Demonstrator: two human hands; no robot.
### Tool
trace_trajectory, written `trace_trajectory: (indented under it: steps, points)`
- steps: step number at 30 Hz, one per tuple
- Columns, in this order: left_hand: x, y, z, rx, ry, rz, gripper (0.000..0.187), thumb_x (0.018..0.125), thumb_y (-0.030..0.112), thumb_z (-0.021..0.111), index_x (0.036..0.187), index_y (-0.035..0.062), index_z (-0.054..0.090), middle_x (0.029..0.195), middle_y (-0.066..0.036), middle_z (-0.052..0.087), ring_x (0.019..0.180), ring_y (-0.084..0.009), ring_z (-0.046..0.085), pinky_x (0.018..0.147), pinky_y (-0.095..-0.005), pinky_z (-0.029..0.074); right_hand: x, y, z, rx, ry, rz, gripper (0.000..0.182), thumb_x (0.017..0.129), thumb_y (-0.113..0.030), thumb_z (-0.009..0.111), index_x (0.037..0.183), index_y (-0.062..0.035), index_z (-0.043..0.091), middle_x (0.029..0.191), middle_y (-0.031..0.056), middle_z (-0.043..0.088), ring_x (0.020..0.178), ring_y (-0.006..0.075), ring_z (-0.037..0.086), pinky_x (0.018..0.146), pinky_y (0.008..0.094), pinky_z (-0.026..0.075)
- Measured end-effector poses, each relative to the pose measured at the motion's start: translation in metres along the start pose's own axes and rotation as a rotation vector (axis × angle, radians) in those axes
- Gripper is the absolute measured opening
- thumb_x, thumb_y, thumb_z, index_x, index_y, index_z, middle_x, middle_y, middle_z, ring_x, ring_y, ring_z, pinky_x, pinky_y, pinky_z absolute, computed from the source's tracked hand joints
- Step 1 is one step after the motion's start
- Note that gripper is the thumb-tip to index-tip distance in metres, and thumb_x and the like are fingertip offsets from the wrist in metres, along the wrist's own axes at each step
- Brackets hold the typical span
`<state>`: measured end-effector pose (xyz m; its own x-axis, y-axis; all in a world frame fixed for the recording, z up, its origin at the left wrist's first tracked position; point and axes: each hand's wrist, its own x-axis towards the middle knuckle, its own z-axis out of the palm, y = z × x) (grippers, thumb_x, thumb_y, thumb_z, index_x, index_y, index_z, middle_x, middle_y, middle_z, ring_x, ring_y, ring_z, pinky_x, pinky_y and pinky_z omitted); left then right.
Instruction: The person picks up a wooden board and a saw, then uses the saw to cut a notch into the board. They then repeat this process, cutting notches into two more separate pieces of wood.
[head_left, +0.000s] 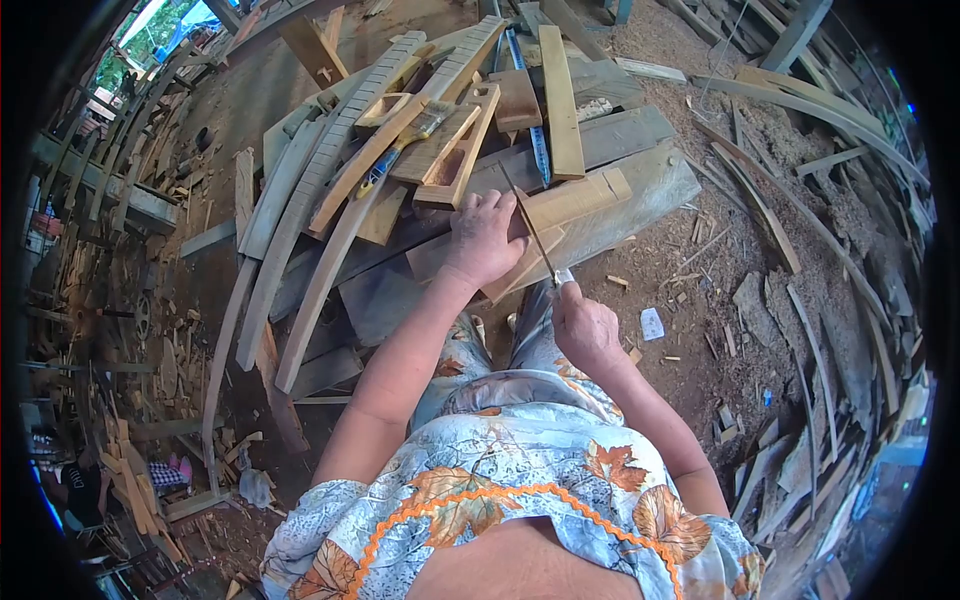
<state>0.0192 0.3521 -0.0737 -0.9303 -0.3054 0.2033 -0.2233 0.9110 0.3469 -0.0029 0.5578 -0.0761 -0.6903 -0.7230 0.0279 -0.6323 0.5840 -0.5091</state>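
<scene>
You're mid-cut: left hand (486, 240) flat, pinning the wood block (560, 205), right hand (583, 322) fisted around the thin saw (530, 232). Keep strokes straight.

The block (560, 205) under the left hand (485, 240) is pale, raw wood, matt and fairly smooth. The thin tool (530, 228) in the right hand (583, 325) looks like dull dark metal. The planks (640, 135) of the surface are weathered grey wood, rough-grained. The brush (405, 140) has a wooden handle. The ground (720, 260) is matt, sawdust-strewn earth.
</scene>
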Motion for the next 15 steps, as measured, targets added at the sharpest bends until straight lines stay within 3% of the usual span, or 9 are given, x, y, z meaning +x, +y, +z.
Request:
trace_trajectory:
  steps: [4, 6, 15]
  points:
    - [-0.002, -0.004, 0.004, -0.035, 0.061, 0.030, 0.063, 0.070, 0.028, 0.072, 0.125, 0.0073, 0.048, 0.109, -0.010, 0.049, 0.106, -0.0316, 0.045, 0.091, -0.0477, 0.038, 0.004, 0.003, 0.002, 0.020, -0.014, 0.002, 0.016, 0.088, -0.018, 0.052, 0.088, -0.0043, 0.044, 0.060, 0.0228, 0.057, 0.061, 0.0437, 0.059, 0.055, 0.0539, 0.045]
    - [-0.003, -0.005, 0.006, -0.027, 0.071, 0.034, 0.063, 0.069, 0.028, 0.073, 0.123, 0.0075, 0.048, 0.108, -0.010, 0.048, 0.104, -0.0311, 0.044, 0.090, -0.0475, 0.038, 0.010, 0.002, 0.002, 0.015, 0.015, -0.015, 0.010, 0.084, -0.012, 0.051, 0.085, -0.0026, 0.046, 0.061, 0.0234, 0.058, 0.060, 0.0433, 0.060, 0.054, 0.0523, 0.047]
    - [-0.003, -0.005, 0.005, -0.028, 0.089, 0.047, 0.061, 0.069, 0.027, 0.073, 0.121, 0.0068, 0.049, 0.108, -0.011, 0.049, 0.103, -0.0320, 0.044, 0.091, -0.0464, 0.039, 0.021, 0.002, 0.006, 0.022, 0.008, -0.036, 0.010, 0.085, -0.012, 0.049, 0.085, -0.0023, 0.047, 0.063, 0.0242, 0.058, 0.063, 0.0447, 0.060, 0.057, 0.0528, 0.047]
